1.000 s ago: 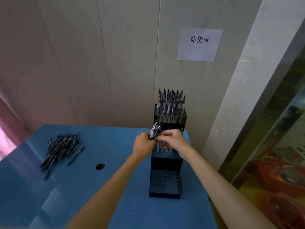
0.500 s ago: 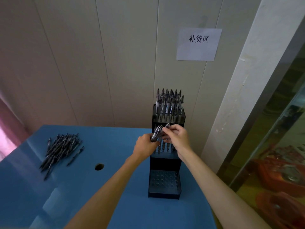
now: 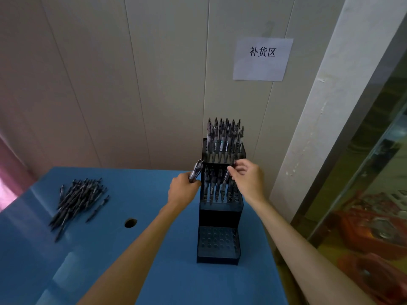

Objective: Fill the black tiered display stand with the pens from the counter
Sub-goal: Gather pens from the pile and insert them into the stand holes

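Standing near the counter's (image 3: 136, 271) far right corner, the black stand (image 3: 219, 219) has three tiers. Its top tier is packed with upright pens (image 3: 224, 139); the middle tier holds a partial row of pens (image 3: 217, 188); the bottom tier (image 3: 217, 241) shows only bare holes.

The left hand (image 3: 181, 191), just left of the stand's middle tier, grips a small bundle of pens (image 3: 196, 170) whose ends stick up out of the fist. The right hand (image 3: 248, 179) is at the front of the middle tier, its thumb and fingers pinching one pen (image 3: 226, 176) that tilts down toward the holes; whether its tip is in a hole I cannot tell.

Near the counter's far left corner lies a loose pile of pens (image 3: 77, 199), well apart from the stand. A round hole (image 3: 130, 222) sits in the counter between the pile and the stand. A paper sign (image 3: 262, 59) hangs on the wall above.
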Demonstrator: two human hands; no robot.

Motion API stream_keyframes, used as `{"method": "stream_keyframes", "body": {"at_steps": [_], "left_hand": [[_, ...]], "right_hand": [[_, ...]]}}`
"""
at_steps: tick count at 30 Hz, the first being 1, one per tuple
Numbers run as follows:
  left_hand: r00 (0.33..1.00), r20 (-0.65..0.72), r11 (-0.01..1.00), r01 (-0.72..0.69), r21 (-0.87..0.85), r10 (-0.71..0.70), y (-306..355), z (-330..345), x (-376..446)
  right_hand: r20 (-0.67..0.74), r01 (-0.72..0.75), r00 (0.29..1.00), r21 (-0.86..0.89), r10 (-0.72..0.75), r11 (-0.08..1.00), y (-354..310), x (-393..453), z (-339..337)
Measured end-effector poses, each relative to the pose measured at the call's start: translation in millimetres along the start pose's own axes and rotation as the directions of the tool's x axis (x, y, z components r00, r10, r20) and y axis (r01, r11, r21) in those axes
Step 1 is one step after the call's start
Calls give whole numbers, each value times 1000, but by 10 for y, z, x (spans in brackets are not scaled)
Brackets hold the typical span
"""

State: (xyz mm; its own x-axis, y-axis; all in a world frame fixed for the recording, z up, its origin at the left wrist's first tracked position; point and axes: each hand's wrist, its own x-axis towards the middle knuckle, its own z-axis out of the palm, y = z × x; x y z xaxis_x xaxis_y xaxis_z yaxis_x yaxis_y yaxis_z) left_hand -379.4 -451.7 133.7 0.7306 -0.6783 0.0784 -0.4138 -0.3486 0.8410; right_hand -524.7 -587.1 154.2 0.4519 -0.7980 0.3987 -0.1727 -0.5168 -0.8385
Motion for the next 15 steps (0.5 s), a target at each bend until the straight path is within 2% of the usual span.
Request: {"method": "stream_keyframes", "body": {"at_steps": [9,12,15], "left_hand": [[1000,19,1000,-21,-3,21,11,2,-22],[999,25,1000,-20,-5,21,30,-18,-28],[999,27,1000,-31,-5,31,44,-26,-36]], "right_hand": [[57,96,994,-165,-88,982,112,-82,255],[42,95,995,-198,-89,975,131,-83,288],[109,82,992,-245,-56,966,196,-102,323]]}}
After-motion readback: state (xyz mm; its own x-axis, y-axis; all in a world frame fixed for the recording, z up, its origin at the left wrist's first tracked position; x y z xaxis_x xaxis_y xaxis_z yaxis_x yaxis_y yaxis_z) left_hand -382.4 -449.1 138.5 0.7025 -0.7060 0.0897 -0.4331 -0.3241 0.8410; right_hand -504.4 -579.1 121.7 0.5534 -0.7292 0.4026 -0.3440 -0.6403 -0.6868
